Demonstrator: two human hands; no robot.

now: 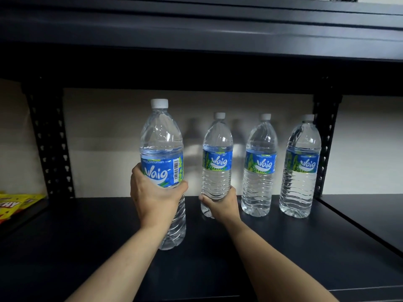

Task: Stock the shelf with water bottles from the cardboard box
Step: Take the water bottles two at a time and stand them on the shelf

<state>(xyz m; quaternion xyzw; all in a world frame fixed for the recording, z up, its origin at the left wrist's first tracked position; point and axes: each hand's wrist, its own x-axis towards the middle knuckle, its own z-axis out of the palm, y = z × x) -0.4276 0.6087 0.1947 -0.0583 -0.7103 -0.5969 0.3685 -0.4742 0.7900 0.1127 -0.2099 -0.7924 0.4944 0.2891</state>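
Several clear water bottles with blue labels and white caps stand upright on a dark shelf board [283, 247]. My left hand [154, 197] grips the nearest, largest-looking bottle [162, 140] around its middle, just below the label; its base is at the shelf surface. My right hand [222, 205] grips the lower part of a second bottle [217, 155] farther back. Two more bottles, one [259, 168] and another [299, 171], stand in a row to its right, untouched. The cardboard box is out of view.
A dark upper shelf [196, 35] hangs close above the bottle caps. Black perforated uprights stand at the left [50, 140] and right [326, 144]. Yellow and red snack bags [15, 203] lie on the neighbouring shelf at far left. A pale wall lies behind.
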